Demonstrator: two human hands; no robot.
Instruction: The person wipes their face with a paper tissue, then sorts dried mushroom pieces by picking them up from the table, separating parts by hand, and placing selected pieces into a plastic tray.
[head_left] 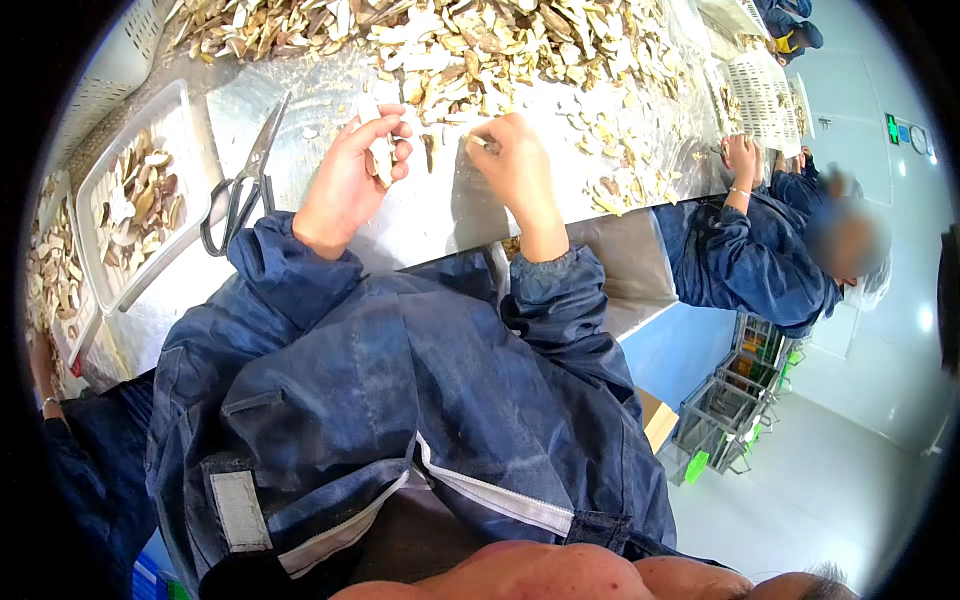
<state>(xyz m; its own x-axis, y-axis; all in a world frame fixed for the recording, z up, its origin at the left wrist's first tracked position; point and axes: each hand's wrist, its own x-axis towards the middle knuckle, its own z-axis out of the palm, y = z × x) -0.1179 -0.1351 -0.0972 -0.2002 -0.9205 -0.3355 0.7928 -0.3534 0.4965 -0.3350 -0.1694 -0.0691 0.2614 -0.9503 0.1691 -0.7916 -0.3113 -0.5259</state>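
Note:
My left hand point(345, 180) is closed around several pale mushroom slices point(382, 160), palm turned up, above the near edge of the metal table. To its right, my right hand point(520, 165) bends over the table in a pinch, with a small pale mushroom piece point(474, 143) at its fingertips. A large heap of sliced mushrooms point(480, 50) with brown edges spreads just beyond both hands. Black-handled scissors point(240, 195) lie left of my left hand, blades pointing away.
A clear plastic tub point(145, 190) of mushroom slices stands at left, beside a white perforated basket point(112, 72). More slices point(620, 165) are scattered on the right. A co-worker point(760, 245) in blue works at the right, near another white basket point(762, 100). Metal racks point(725, 410) stand behind.

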